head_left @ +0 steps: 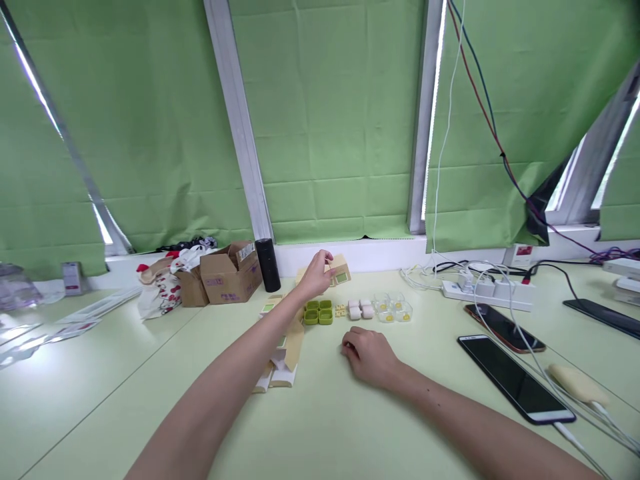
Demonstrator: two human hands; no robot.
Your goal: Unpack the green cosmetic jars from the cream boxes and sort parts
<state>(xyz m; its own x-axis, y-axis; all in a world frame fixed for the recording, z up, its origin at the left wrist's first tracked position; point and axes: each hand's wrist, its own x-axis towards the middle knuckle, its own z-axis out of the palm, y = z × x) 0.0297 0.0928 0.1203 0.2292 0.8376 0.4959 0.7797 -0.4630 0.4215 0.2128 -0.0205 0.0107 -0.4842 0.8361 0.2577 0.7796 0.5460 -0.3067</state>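
My left hand (316,275) is raised past the small goods and pinches a kraft-coloured paper box (341,262) with a green patch on its face. On the tabletop, my right hand (371,357) rests with its fingers curled in and nothing showing in them. Between the hands stand several small green square tubs (319,318), tiny yellowish pieces (341,311), white and pale pink blocks (361,309) and clear cups with yellow centres (393,308). Under my left forearm lie more kraft and white paper boxes (294,347), partly hidden by the arm.
A brown carton (231,277), a black cylinder (268,265) and a printed bag (159,293) stand at the back left. To the right are a power strip (485,295), a white phone (515,377), a dark phone (505,328), a cream power bank (579,385) and trailing cables.
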